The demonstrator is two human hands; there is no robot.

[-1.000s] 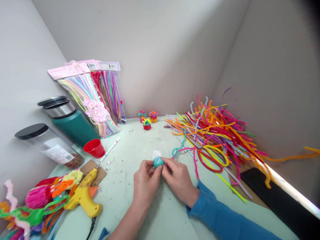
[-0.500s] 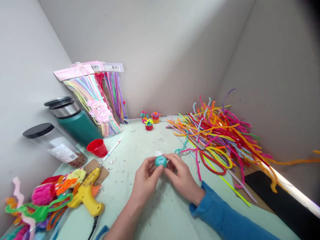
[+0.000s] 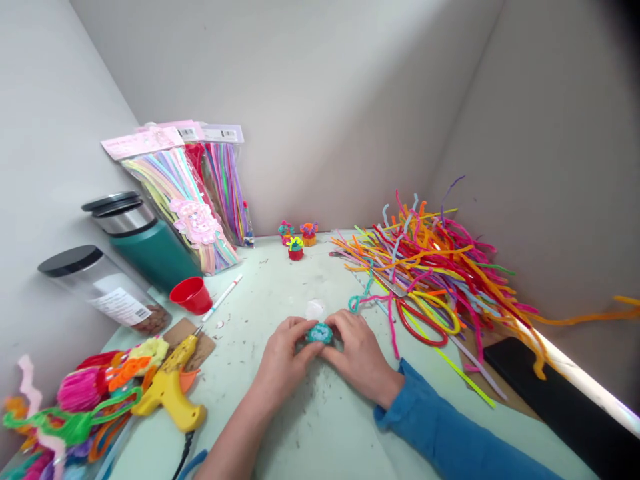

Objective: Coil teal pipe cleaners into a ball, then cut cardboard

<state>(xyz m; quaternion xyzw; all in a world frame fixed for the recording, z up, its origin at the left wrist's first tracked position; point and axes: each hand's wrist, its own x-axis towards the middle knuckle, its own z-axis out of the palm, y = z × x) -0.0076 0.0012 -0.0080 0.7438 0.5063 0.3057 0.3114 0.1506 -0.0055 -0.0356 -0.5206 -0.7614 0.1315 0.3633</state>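
A small round teal piece [image 3: 319,333] with a lighter blue middle is held low over the pale green table [image 3: 305,427]. My left hand [image 3: 287,353] grips its left side between thumb and fingers. On the other side, the thumb and fingers of my right hand [image 3: 356,353] close on it too. Its underside is hidden. Just beyond the fingertips lies a small whitish, translucent bit [image 3: 315,308]. Farther back stand a red cup-like piece with teal and yellow on top [image 3: 295,249] and two similar small colourful pieces.
Pipe cleaners [image 3: 440,253] are heaped at the right, with red-and-yellow-handled scissors [image 3: 425,323] and a black slab [image 3: 550,400]. At left are a yellow glue gun [image 3: 173,393], a red cup [image 3: 191,296], a teal bottle [image 3: 153,247], a clear jar [image 3: 107,287] and packaged pipe cleaners [image 3: 185,200].
Both hands have lowered slightly towards me with the teal piece, which has tilted and looks flatter. The whitish bit beyond the fingers now shows more fully. The view has shifted slightly.
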